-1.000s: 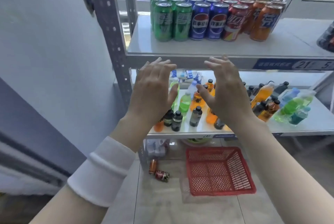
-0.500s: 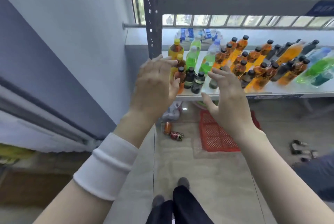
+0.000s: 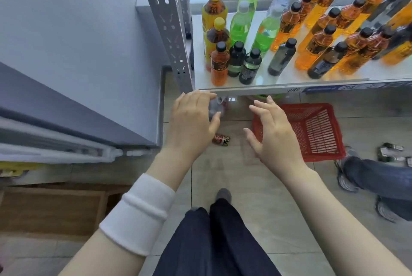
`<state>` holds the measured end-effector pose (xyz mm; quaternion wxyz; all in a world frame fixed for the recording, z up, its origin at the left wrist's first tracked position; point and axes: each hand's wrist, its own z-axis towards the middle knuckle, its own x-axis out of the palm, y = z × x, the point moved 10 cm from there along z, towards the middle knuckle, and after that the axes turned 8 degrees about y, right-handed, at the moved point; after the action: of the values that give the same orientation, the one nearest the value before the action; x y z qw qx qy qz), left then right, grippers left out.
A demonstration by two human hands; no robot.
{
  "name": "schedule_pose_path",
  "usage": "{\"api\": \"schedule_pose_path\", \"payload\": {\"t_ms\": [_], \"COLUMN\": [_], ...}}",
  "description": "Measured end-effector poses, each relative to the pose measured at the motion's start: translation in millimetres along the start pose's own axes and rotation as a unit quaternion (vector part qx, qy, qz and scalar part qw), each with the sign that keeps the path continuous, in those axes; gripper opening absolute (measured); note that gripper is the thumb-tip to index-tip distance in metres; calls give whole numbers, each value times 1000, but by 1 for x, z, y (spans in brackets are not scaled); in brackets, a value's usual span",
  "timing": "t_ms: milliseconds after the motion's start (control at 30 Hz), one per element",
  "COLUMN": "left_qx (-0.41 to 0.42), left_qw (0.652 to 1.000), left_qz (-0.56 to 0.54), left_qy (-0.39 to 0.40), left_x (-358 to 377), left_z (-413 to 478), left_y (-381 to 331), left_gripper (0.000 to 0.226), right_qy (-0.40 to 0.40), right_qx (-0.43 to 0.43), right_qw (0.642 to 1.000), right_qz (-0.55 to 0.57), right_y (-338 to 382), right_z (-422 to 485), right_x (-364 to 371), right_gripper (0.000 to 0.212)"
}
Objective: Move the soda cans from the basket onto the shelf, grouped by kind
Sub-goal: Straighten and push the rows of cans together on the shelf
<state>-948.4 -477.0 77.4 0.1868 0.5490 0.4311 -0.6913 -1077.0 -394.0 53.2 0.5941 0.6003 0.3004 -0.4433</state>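
A red soda can (image 3: pixel 221 139) lies on its side on the tiled floor, between my two hands in the picture. My left hand (image 3: pixel 191 124) hovers above it and to the left, fingers relaxed, holding nothing. On the other side my right hand (image 3: pixel 272 133) hangs with spread fingers, also empty, partly over the red plastic basket (image 3: pixel 321 133). The basket stands on the floor under the shelf and looks empty. The shelf with the grouped cans is out of view above.
The lower shelf (image 3: pixel 289 85) carries many drink bottles (image 3: pixel 287 37). A grey perforated upright (image 3: pixel 169 24) stands at its left corner, beside a wall. Another person's legs and shoes (image 3: pixel 374 177) are at the right. My own legs (image 3: pixel 214 238) are below.
My view has tilted down from the can shelf to the floor. Both hands have dropped, empty, toward the can on the floor and the basket.
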Motion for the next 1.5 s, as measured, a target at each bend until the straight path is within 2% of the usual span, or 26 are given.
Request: {"api": "schedule_pose_path", "payload": {"t_ms": [100,167,300,433,600,733,867,1067,1200,1267,1367,1500], "left_qx": [-17,-34,-92,-144,-246,-303,-311,-292,-293,-302,-323,-330], "left_qw": [1000,997,977,952,914,893,898,897,885,874,860,842], "left_qz": [-9,-15,-20,-49,-113,-188,-228,-270,-289,-298,-316,-339], "left_qy": [25,71,192,265,301,274,210,191,218,238,238,260], "left_x": [52,113,260,409,584,682,727,761,775,781,783,782], "left_z": [11,14,12,19,37,62,93,116,121,121,121,117], "left_y": [22,47,112,188,293,349,384,398,402,401,402,403], "left_gripper": [38,36,38,41,51,64,70,75,84,78,68,64], "right_qy": [10,31,110,200,255,266,262,284,309,327,326,313], "right_qx": [5,26,72,111,147,141,125,95,80,72,88,143], "right_qw": [1000,999,991,972,955,953,957,954,948,942,940,933], "right_qz": [7,17,38,49,32,14,3,1,-2,3,39,103], "right_y": [-32,-63,-127,-198,-291,-349,-384,-402,-403,-400,-399,-413], "right_z": [5,-1,-27,-50,-26,22,53,56,55,55,55,46], "right_x": [45,98,228,371,522,617,673,710,717,721,724,723], "right_gripper": [46,44,50,60,71,78,87,84,90,91,82,75]}}
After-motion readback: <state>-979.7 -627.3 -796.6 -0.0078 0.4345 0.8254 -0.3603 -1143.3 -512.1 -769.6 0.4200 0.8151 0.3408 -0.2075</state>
